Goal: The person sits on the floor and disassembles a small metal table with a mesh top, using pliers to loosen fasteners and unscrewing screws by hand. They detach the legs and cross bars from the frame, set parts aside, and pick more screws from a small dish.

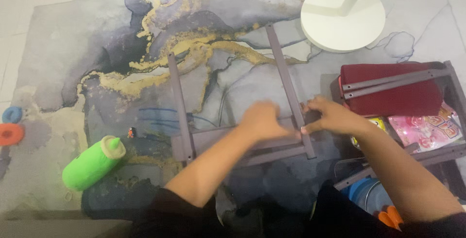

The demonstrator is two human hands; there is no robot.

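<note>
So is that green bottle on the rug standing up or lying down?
Lying down. The green bottle rests on its side on the rug, its pale cap end pointing up-right toward the grey frame.

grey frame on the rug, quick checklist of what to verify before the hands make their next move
1. Both hands on the grey frame of slim bars: ok, left hand and right hand meet at its right upright.
2. Grip firmness: cannot tell, fingers blurred.
3. Frame lying flat on the grey and gold marbled rug: ok.
4. Joint seated at the right upright: cannot tell, hands cover it.
5. Green soft bottle-shaped toy apart from the frame: ok.
6. White round stand base off the frame: ok, the upright's top end comes close.
</note>
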